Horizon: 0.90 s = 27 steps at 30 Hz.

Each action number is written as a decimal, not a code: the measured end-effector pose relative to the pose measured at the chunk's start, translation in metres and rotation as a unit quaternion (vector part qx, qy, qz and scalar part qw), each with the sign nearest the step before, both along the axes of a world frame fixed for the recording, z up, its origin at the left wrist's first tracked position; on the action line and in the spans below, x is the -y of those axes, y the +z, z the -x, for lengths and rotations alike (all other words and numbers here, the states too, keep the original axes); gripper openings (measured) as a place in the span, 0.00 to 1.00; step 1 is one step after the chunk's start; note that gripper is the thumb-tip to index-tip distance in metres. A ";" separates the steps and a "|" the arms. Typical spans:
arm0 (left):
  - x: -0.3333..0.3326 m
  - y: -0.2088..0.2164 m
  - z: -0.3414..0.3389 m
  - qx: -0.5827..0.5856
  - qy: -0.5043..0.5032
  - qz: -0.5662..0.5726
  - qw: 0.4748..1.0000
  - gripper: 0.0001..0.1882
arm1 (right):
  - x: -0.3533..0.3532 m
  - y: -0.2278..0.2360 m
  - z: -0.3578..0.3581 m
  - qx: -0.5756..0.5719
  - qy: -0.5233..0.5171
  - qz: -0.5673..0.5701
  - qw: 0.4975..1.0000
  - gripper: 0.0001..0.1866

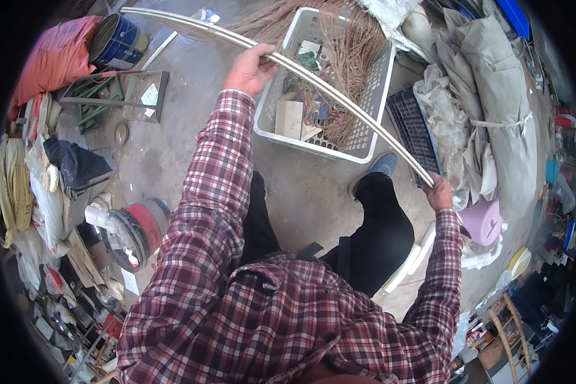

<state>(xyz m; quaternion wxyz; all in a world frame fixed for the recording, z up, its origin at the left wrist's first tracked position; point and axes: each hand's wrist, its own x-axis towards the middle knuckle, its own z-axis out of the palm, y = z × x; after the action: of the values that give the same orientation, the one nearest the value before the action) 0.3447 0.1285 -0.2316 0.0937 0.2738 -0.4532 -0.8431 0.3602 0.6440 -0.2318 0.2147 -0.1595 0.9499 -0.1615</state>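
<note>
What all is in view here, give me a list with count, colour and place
long strip: one, pale metal-looking, held across the scene over the basket
basket: one, white, upper middle on the floor, holding twigs and scraps
crate: one, dark blue, right of the basket
sacks: several, grey-beige, upper right
bag: one, red, upper left
bucket: one, blue, beside the red bag
frame: one, dark metal, upper left floor
left hand: gripping the strip near its middle
right hand: holding the strip's near end
</note>
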 end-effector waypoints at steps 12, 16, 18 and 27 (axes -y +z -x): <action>-0.081 0.056 -0.011 -0.035 0.006 -0.136 0.990 0.11 | 0.064 0.123 0.037 -0.289 0.105 0.002 0.952 0.18; -0.098 0.052 -0.008 -0.045 -0.004 -0.168 0.985 0.10 | 0.135 0.114 0.046 -0.354 0.144 0.051 0.923 0.18; -0.085 0.047 0.012 -0.093 -0.047 -0.057 0.993 0.10 | 0.164 0.090 0.054 -0.315 0.172 0.064 0.931 0.19; -0.047 0.010 -0.002 -0.054 -0.041 0.014 0.998 0.07 | 0.211 0.006 0.041 -0.226 0.123 0.021 0.966 0.14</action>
<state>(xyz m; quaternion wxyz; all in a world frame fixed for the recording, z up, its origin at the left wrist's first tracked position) 0.3467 0.1754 -0.2212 0.0874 0.2082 -0.4700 -0.8533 0.3195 0.4334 -0.2254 0.0091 -0.3118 0.9434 -0.1131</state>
